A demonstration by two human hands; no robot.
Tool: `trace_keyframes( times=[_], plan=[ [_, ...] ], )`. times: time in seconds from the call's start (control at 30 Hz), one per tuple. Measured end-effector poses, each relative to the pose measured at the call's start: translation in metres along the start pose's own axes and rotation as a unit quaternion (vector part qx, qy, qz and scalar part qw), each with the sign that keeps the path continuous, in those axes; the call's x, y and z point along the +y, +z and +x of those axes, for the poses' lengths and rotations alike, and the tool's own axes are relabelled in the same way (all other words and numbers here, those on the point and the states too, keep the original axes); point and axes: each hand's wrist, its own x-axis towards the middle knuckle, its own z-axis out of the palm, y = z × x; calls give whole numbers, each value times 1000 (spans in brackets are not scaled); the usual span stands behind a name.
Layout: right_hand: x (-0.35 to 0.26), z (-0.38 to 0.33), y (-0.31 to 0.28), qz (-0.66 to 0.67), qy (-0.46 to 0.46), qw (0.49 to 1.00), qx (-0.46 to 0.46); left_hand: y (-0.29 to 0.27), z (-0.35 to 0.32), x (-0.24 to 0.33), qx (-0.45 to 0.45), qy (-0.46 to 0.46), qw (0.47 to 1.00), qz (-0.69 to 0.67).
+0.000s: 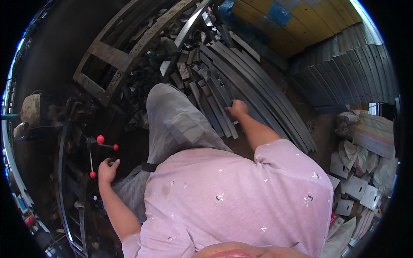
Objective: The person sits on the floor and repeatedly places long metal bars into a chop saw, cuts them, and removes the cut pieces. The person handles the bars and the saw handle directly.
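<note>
On the right, my right hand [238,109] is closed at the near end of a grey metal tube [220,87], fingers curled at its edge. More long metal strips [211,109] lie beside that tube, next to my knee. My left hand [108,170] hangs low on the left, its thumb apart from partly curled fingers, with nothing visible in it. Close by stands a three-armed lever handle [91,141] with red ball knobs, apart from the hand.
A heap of metal offcuts [165,51] lies ahead of my knee, beside a rusty metal frame [114,56]. Long grey profiles [262,94] curve along the right. Stacked metal panels [344,77], sacks [374,133] and white boxes [356,187] stand farther right.
</note>
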Motion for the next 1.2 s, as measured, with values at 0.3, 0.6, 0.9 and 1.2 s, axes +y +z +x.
trace_keyframes(
  times=[0.3,0.6,0.9,1.2],
  plan=[
    [-49,14,-1,-41,-16,999,21,-74,-62,8,343,-31,937,52],
    [-72,12,12,-102,-71,992,-30,-70,4,-30,247,-129,947,157],
    [-96,20,44,-195,7,976,-91,-46,48,-62,111,-163,977,-85],
    [-108,55,67,-109,-11,988,-105,-4,66,-62,139,-266,954,19]
  ],
)
